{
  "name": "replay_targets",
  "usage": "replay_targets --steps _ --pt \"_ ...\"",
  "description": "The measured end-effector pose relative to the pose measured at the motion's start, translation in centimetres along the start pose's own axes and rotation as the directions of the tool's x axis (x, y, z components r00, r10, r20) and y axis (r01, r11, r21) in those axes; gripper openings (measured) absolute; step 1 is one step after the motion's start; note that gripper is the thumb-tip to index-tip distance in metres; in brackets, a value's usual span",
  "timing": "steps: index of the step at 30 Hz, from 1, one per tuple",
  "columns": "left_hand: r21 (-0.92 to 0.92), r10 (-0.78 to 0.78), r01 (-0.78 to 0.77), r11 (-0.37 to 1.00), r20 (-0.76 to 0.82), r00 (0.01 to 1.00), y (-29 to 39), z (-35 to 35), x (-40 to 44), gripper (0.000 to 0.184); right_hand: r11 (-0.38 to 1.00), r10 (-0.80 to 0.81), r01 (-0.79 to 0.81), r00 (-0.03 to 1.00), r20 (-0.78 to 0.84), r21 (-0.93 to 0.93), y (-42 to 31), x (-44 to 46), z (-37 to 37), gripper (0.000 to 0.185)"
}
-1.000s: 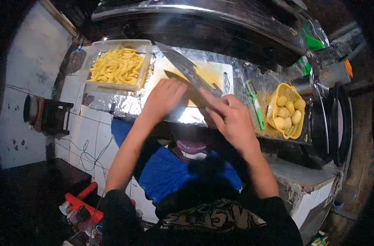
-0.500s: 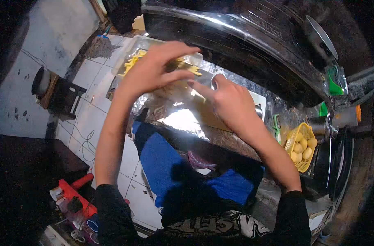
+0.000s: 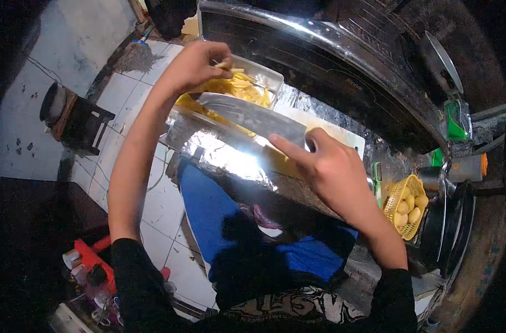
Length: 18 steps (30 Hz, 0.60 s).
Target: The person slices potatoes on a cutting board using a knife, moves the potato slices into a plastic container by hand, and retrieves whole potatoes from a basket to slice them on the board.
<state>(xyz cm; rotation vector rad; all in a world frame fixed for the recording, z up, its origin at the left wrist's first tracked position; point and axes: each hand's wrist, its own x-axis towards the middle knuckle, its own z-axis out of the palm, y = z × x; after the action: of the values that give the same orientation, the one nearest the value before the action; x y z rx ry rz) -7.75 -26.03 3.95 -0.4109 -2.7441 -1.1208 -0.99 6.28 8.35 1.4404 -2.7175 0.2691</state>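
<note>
The person wears a black top (image 3: 242, 293) with short black sleeves (image 3: 141, 280), pale grey lettering (image 3: 294, 304) across its front, and blue lower clothing (image 3: 208, 213).

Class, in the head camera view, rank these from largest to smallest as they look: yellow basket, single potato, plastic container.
1. Plastic container, though the left hand hides part
2. Yellow basket
3. Single potato

The left hand (image 3: 196, 67) is hiding the left end of the container (image 3: 277, 89); the right hand (image 3: 333, 166) is concealing the handle of the knife (image 3: 256, 117) (glare is blanking out foil (image 3: 231, 155) along the counter's (image 3: 300, 191) front edge).
</note>
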Motion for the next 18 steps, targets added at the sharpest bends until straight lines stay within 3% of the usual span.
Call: replay_targets --steps 1,3,4,6,7,13,18 --pt "0.004 -0.001 0.001 1.0 0.003 1.0 0.4 -0.3 -0.2 0.013 0.999 0.028 -0.028 1.0 0.001 0.039 0.1 -0.6 -0.1 0.058" --pt "0.136 -0.279 0.27 0.953 0.052 0.959 1.6 -1.2 -0.5 0.013 0.997 0.066 -0.066 0.998 0.006 0.047 0.6 -1.8 -0.3 0.059" --pt "0.14 -0.279 0.269 0.953 0.055 0.959 1.5 -1.2 -0.5 0.013 0.993 0.104 -0.104 0.994 0.015 0.051 0.9 -2.4 -0.4 0.059" --pt "-0.009 -0.355 0.357 0.934 0.082 0.931 0.9 -1.5 -0.8 0.021 0.985 0.135 -0.135 0.991 0.007 0.111 1.6 -3.5 -0.5 0.06" --pt "0.068 -0.366 0.36 0.931 0.112 0.924 0.7 -1.9 -0.6 0.029 0.972 0.166 -0.164 0.986 0.004 0.168 2.0 -4.1 -0.5 0.062" --pt "0.184 -0.284 0.268 0.946 0.066 0.957 -0.2 -2.9 -0.2 0.033 0.926 0.29 -0.268 0.956 -0.046 0.266 3.9 -7.2 -0.6 0.06" --pt "0.199 -0.246 0.227 0.953 0.08 0.966 -2.1 -3.1 0.0 0.033 0.876 0.386 -0.337 0.919 -0.083 0.345 5.1 -10.1 -0.2 0.055"
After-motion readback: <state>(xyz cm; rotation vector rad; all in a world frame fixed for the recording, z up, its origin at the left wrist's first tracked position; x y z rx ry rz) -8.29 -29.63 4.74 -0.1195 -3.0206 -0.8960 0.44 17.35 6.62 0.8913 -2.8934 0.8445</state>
